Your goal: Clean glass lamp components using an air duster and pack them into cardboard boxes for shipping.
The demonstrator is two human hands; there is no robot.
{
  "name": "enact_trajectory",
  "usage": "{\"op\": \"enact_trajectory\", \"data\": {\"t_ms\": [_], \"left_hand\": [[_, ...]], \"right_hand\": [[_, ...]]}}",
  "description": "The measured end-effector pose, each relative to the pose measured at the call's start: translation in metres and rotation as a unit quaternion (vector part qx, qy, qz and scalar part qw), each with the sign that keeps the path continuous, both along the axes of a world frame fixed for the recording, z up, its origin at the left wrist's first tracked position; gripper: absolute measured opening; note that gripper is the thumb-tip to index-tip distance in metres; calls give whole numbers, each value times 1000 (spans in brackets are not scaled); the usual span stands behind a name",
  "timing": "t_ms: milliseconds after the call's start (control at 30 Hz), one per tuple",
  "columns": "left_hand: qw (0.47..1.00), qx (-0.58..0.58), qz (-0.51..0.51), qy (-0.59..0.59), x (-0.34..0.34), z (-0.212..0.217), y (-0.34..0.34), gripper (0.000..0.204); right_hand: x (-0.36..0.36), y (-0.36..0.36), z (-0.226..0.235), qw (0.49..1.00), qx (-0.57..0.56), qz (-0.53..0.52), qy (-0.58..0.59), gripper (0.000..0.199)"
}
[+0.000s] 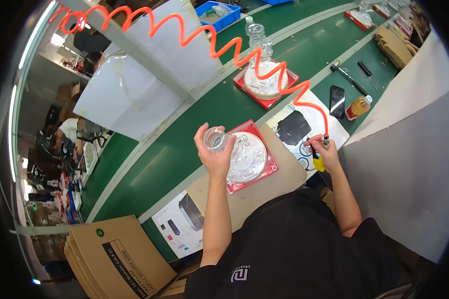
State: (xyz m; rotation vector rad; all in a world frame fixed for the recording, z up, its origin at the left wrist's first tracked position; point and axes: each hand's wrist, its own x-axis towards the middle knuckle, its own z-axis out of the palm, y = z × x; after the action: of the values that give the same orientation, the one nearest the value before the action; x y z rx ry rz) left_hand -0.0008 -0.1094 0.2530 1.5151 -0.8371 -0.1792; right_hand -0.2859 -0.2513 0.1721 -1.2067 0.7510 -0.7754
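My left hand [217,162] is raised at the middle, its fingers wrapped round a clear, round, cup-like plastic piece [215,140]. Just right of it, a round whitish base [250,168] with clear parts on top sits on a red square tray [273,169]. In my right hand [330,158], farther right, is an air blow gun [318,163] with a yellow part showing; my fingers hide much of it. An orange coiled air hose [312,105] runs down to its metal fitting [326,141].
Beyond stands a second red tray [268,103] with a clear figure [257,40] on a base. A phone [337,101], drink bottle [358,108] and hammer [348,77] lie rightward. Cardboard boxes [92,249] stand lower left. White panels [134,84] rise beyond the green belt [154,169].
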Motion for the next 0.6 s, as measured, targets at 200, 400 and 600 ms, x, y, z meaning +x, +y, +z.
{"op": "enact_trajectory", "data": {"t_ms": [200,400,600], "left_hand": [[991,-81,56,-89,0,15,29,52],[936,-241,138,-217,13,113,135,51],[901,-319,145,-254,-18,187,315,52]], "right_hand": [[0,3,-9,999,-17,-10,30,12],[43,9,0,993,-37,63,90,15],[121,53,19,941,-44,318,107,16]]}}
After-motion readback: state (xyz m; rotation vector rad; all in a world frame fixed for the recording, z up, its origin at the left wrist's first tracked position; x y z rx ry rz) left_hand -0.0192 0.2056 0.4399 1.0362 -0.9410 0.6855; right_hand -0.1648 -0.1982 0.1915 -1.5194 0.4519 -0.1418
